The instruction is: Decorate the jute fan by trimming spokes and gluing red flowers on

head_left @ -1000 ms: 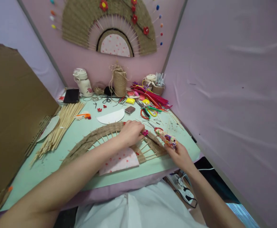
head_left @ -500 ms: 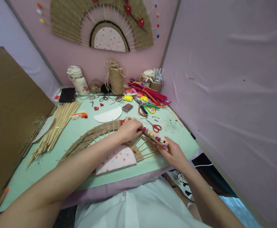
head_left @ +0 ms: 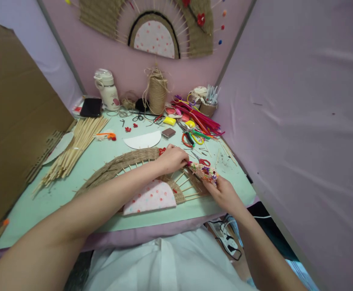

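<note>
My right hand (head_left: 221,194) grips the lower right end of a flat, floral-patterned object (head_left: 205,171) whose exact kind I cannot make out. At its upper left end, my left hand (head_left: 176,157) is closed in a pinch at a small magenta piece (head_left: 189,163). Both hands are above the right part of a woven twine fan (head_left: 125,159) with thin wooden ribs. A half-round of white dotted cloth (head_left: 150,198) covers the fan's base. Beside my left fingers, a red flower (head_left: 162,151) sits on the woven band. My left forearm hides part of the fan.
Red-handled scissors (head_left: 201,159) and pliers (head_left: 188,140) lie beyond my hands. Farther back stand a twine spool (head_left: 157,95), a white bottle (head_left: 107,91) and magenta pipe cleaners (head_left: 200,119). Wooden sticks (head_left: 73,149) and a cardboard sheet (head_left: 19,101) are on the left.
The view has shifted a little. The floral-patterned object has turned so that more of its flat face shows. Both hands stay on their pieces over the fan's right side.
</note>
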`<action>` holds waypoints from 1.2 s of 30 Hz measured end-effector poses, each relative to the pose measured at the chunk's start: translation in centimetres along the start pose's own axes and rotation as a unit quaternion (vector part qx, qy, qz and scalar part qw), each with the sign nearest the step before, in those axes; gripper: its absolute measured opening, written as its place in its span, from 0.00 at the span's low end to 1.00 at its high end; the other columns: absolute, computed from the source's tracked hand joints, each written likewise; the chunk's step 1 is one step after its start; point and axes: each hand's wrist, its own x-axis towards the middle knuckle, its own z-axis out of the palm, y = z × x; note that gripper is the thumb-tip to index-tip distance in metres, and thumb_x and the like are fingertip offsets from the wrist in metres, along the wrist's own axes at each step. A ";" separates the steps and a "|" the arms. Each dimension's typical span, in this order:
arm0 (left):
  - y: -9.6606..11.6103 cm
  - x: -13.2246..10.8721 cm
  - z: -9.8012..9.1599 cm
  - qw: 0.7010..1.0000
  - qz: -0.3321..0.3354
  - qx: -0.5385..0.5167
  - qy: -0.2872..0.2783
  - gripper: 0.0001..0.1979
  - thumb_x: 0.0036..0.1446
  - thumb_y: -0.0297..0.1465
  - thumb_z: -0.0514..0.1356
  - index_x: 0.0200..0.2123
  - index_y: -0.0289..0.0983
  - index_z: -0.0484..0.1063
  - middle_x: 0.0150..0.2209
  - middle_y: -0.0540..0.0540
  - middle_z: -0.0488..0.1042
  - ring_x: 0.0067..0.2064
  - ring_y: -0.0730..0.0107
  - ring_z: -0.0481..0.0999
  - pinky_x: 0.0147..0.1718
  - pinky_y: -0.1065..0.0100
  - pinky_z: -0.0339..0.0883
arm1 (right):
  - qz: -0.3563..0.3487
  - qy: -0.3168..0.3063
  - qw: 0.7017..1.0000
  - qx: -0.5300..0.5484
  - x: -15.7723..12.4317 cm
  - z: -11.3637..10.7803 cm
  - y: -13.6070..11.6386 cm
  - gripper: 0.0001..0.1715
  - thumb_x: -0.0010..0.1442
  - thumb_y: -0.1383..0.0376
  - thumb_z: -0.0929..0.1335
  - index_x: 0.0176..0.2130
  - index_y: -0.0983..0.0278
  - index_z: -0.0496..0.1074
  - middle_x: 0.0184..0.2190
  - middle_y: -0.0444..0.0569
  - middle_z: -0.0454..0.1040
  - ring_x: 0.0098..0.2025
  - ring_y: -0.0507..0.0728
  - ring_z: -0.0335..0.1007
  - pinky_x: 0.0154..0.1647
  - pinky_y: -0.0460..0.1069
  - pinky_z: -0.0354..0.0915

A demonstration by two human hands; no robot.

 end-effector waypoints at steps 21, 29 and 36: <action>-0.2 0.5 0.2 1.000 -0.001 -0.007 -0.004 0.09 0.58 0.27 0.55 0.32 0.38 0.76 0.38 0.46 0.79 0.43 0.63 0.73 0.41 0.61 0.49 | 0.006 -0.020 1.000 -0.002 0.9 -0.3 0.4 0.18 0.60 0.54 0.62 0.33 0.64 0.73 0.17 0.45 0.69 0.28 0.59 0.68 0.27 0.48 0.59; -0.7 0.6 0.8 1.000 0.010 0.001 0.007 0.10 0.58 0.28 0.54 0.32 0.38 0.76 0.38 0.46 0.79 0.42 0.63 0.73 0.40 0.60 0.48 | 0.004 -0.032 0.999 -0.023 0.9 -0.2 0.0 0.21 0.59 0.51 0.61 0.27 0.64 0.68 0.17 0.45 0.67 0.26 0.56 0.64 0.25 0.47 0.56; -0.6 0.6 0.7 1.000 0.007 0.002 0.007 0.11 0.57 0.27 0.54 0.32 0.38 0.77 0.37 0.45 0.79 0.42 0.62 0.73 0.41 0.60 0.49 | 0.015 -0.071 0.997 -0.033 1.5 -0.7 -0.5 0.22 0.59 0.51 0.61 0.24 0.63 0.67 0.15 0.43 0.62 0.23 0.54 0.59 0.24 0.46 0.54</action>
